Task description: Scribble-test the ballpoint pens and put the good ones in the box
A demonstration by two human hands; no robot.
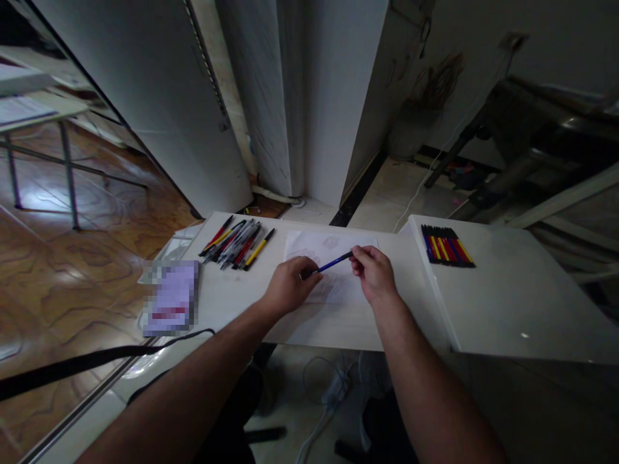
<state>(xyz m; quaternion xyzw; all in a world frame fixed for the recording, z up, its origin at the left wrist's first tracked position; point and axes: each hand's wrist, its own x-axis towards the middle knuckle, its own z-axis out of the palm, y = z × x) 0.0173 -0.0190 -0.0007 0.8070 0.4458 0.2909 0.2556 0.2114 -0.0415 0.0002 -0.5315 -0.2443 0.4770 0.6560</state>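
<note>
A blue pen (333, 263) with dark ends is stretched between both my hands, above a sheet of paper (300, 242) marked with scribbles. My left hand (294, 281) is closed around its lower-left end. The fingertips of my right hand (372, 269) pinch its other, black end. To the left lies a loose pile of pens (242, 241), some clear-barrelled, others red, yellow or black. On the raised white surface at the right, a neat row of pens (447, 246) in blue, red and yellow with black ends lies side by side.
A blurred-out purple packet (174, 296) sits at the table's left end, near a black strap (111, 353). The white table (232, 296) meets a higher white top (522, 303) at a step. Cables (333, 390) hang below. Cabinets (324, 96) stand behind.
</note>
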